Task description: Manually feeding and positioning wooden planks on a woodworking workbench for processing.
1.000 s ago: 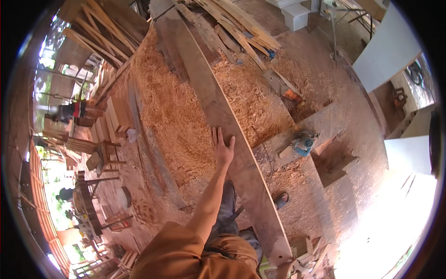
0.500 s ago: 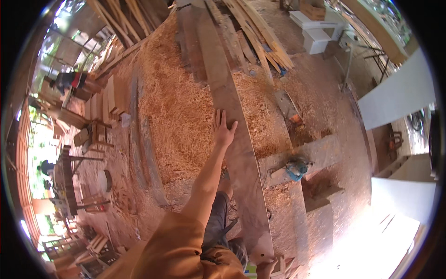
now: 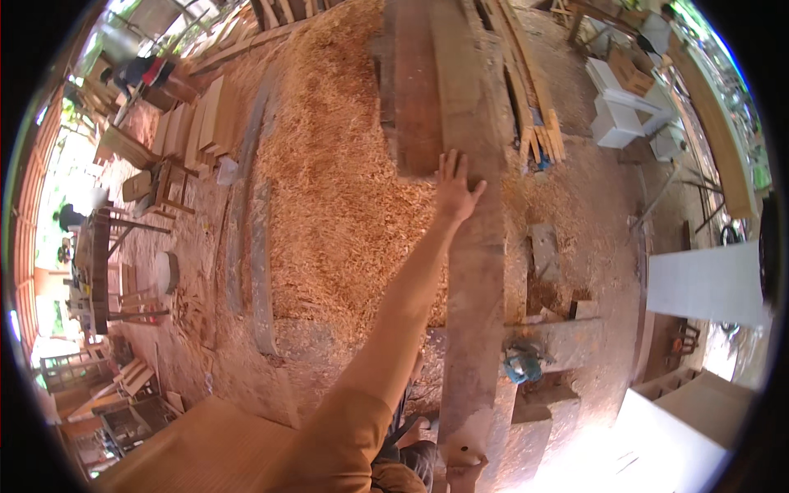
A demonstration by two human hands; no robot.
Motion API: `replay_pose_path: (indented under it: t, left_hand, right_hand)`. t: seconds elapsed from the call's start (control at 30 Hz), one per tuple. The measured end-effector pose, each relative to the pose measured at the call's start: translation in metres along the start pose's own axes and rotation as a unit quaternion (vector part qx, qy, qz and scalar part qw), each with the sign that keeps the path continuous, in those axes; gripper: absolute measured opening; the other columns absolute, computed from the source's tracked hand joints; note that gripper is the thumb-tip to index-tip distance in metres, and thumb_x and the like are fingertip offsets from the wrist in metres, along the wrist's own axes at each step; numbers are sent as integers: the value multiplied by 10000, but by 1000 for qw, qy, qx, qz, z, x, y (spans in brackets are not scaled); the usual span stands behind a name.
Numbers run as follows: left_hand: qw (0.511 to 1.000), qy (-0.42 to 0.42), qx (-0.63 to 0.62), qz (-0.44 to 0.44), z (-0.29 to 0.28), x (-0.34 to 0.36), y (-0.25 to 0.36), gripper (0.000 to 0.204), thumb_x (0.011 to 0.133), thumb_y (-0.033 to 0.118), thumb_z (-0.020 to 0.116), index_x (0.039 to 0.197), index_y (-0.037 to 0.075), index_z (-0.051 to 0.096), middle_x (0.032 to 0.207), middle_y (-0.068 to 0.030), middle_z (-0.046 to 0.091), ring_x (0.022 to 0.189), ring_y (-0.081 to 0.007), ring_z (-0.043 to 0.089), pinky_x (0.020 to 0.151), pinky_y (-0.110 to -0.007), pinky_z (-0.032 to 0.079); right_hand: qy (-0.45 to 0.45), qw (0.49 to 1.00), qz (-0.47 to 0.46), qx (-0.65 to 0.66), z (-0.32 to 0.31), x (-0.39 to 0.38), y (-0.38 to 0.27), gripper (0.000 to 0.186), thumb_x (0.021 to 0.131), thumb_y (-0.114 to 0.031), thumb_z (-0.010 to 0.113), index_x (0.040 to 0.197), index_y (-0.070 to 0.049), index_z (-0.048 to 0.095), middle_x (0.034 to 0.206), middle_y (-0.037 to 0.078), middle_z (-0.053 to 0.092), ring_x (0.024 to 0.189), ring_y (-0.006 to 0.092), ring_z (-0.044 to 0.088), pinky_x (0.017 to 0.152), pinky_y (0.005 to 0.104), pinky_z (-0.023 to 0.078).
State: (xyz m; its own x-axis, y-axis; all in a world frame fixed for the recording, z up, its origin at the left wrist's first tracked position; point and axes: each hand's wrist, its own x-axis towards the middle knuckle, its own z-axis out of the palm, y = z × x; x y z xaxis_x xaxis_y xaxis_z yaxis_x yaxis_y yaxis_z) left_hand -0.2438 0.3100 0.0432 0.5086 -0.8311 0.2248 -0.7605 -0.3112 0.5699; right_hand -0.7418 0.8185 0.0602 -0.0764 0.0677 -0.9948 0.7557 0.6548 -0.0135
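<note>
The plank (image 3: 475, 296) is brown, the shavings (image 3: 329, 181) orange-tan, the power tool (image 3: 522, 366) blue.

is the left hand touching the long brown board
Touching: the head view shows the left hand laid palm down on top of the long brown board.

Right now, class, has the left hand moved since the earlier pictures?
Yes: from roughly level with the blue power tool, the left hand has gone forward to well beyond it.
</note>
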Motion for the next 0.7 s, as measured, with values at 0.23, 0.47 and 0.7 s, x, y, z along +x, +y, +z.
replay_pose_path:
  t: [0.23, 0.47, 0.7]
  left_hand:
    - [996, 16, -92, 0, 23, 144, -33, 764, 901, 366, 700, 1499, -2, 398, 1637, -183, 218, 1521, -419, 154, 1215, -538, 232]
    - [993, 17, -118, -2, 45, 284, -57, 739, 908, 333, 707, 1491, -4, 404, 1628, -199, 223, 1511, -436, 169, 1206, -553, 252]
    - [995, 11, -103, -12, 62, 408, -97, 750, 910, 368, 699, 1498, 12, 401, 1632, -186, 228, 1516, -430, 156, 1210, -538, 251]
  right_hand:
    - [12, 995, -60, -85, 167, -9, -20, 758, 814, -702, 506, 1351, -167, 514, 1314, 144, 562, 1170, 348, 555, 938, 541, 495]
    - [14, 977, -140, -159, 333, -59, -22, 773, 813, -694, 508, 1372, -160, 506, 1340, 140, 554, 1215, 349, 536, 997, 547, 472]
    - [-5, 996, -64, -66, 439, -49, -36, 802, 819, -684, 496, 1419, -154, 486, 1387, 118, 545, 1259, 352, 527, 1044, 527, 464]
